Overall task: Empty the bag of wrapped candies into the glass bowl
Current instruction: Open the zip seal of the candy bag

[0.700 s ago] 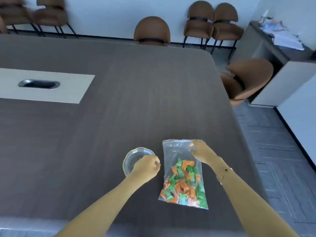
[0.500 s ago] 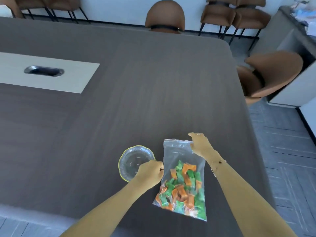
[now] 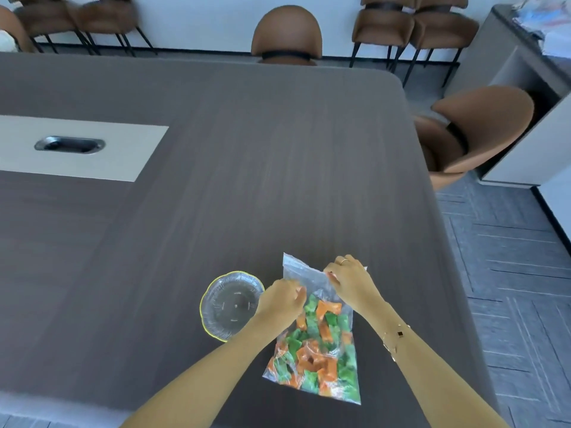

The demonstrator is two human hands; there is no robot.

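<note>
Bag (image 3: 318, 344) lay flat on worktop (image 3: 247, 180), just right of empty glass bowl (image 3: 231, 304). Left hand (image 3: 282, 299) and right hand (image 3: 350, 281) fingers pinched its top. Step: opening seal. Next, probably: pull apart, lift, tip over bowl.

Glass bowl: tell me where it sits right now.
In the head view, the glass bowl sits empty on the dark table, near its front edge, just left of the candy bag and partly behind the left hand.

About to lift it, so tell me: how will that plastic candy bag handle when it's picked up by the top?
The bag is thin clear film, so probably floppy. The candies lie loose and would likely slump to the bottom. Both hands pinching its top suggests the film may be slippery.
</note>
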